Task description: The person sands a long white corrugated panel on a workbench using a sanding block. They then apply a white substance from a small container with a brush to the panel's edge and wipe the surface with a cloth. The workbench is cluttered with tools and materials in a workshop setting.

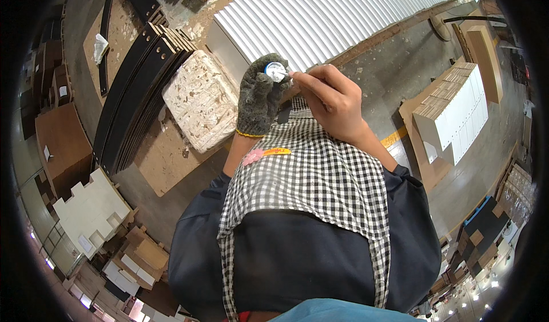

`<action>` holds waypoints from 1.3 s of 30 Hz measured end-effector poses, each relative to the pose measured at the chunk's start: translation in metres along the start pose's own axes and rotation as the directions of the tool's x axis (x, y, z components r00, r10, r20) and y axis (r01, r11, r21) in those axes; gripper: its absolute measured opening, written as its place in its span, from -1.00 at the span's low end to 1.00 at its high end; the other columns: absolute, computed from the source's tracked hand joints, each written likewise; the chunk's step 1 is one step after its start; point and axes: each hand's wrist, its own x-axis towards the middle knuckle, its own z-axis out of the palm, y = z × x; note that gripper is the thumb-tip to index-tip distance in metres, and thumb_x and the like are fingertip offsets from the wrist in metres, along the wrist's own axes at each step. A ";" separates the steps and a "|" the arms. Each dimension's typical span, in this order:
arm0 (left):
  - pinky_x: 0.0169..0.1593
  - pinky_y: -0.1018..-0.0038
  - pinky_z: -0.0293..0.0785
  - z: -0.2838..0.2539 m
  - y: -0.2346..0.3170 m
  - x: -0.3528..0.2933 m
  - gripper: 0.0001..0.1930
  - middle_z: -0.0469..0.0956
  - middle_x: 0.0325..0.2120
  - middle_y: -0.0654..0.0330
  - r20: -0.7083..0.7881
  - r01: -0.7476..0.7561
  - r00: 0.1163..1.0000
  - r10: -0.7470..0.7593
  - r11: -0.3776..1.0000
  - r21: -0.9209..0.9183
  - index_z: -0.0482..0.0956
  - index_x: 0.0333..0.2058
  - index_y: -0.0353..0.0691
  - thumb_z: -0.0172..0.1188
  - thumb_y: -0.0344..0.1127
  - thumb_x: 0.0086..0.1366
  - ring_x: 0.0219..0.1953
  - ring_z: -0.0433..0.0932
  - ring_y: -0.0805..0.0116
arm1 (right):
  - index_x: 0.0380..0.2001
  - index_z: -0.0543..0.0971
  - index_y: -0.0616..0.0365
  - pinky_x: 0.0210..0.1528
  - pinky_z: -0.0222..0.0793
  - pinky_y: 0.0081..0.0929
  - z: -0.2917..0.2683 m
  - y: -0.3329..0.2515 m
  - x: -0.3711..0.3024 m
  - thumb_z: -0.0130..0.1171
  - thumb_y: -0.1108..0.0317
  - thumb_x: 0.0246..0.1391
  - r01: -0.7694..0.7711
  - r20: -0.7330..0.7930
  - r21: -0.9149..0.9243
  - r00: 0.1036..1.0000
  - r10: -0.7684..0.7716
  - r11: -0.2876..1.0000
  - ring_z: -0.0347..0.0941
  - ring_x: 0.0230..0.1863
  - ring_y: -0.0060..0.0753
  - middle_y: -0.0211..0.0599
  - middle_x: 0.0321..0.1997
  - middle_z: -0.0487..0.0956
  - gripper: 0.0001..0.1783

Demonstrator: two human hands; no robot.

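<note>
A grey workshop floor [377, 84] is spreading beneath stacked boards; a row of white strips [331, 22] is filling the space ahead, black curved boards [134, 82] are lying to the left, and a stained pale block [203, 102] is sitting between them; white boards [457, 119] are resting at the right; in front of the checked apron [309, 190], the gloved left hand [257, 102] is gripping a small blue-rimmed cup [275, 72], while the bare right hand [334, 102], just beside it, is pinching a thin stick [285, 74], its tip reaching over the cup's white contents.
</note>
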 end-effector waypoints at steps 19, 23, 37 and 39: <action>0.05 0.48 0.66 0.005 0.001 -0.004 -0.33 0.62 -0.04 0.16 -0.054 0.027 0.998 -0.025 0.999 0.024 0.49 0.15 -0.32 0.40 0.08 0.28 -0.02 0.64 0.39 | -0.20 0.75 0.31 -0.33 0.47 -0.67 0.000 0.009 -0.001 0.37 0.46 0.18 -0.551 0.185 0.497 0.822 0.539 0.670 0.55 -0.35 -0.68 -0.34 -0.29 0.66 -0.84; 0.05 0.47 0.66 0.001 0.002 -0.003 -0.35 0.61 -0.03 0.14 -0.040 0.020 0.999 -0.019 1.000 0.020 0.49 0.16 -0.32 0.40 0.06 0.29 -0.02 0.64 0.36 | -0.20 0.75 0.28 -0.40 0.44 -0.68 0.001 0.001 -0.003 0.38 0.49 0.14 -0.432 0.105 0.431 0.896 0.431 0.792 0.54 -0.42 -0.67 -0.37 -0.32 0.64 -0.84; 0.03 0.46 0.68 -0.006 0.007 -0.005 -0.35 0.63 -0.05 0.13 -0.054 -0.020 0.998 0.025 0.994 0.104 0.51 0.15 -0.36 0.39 0.05 0.29 -0.04 0.66 0.34 | -0.15 0.71 0.12 -0.42 0.54 -0.41 0.003 -0.011 -0.001 0.39 0.54 0.04 -0.075 0.064 0.065 0.995 0.071 0.995 0.60 -0.47 -0.36 -0.32 -0.33 0.58 -0.74; 0.03 0.45 0.69 -0.008 0.007 -0.005 -0.35 0.63 -0.05 0.12 -0.046 -0.016 0.999 0.020 0.996 0.086 0.51 0.14 -0.37 0.40 0.04 0.29 -0.03 0.66 0.35 | -0.15 0.71 0.12 -0.41 0.54 -0.40 0.003 -0.011 0.000 0.39 0.54 0.04 -0.074 0.066 0.070 0.995 0.069 0.995 0.60 -0.47 -0.36 -0.33 -0.33 0.58 -0.73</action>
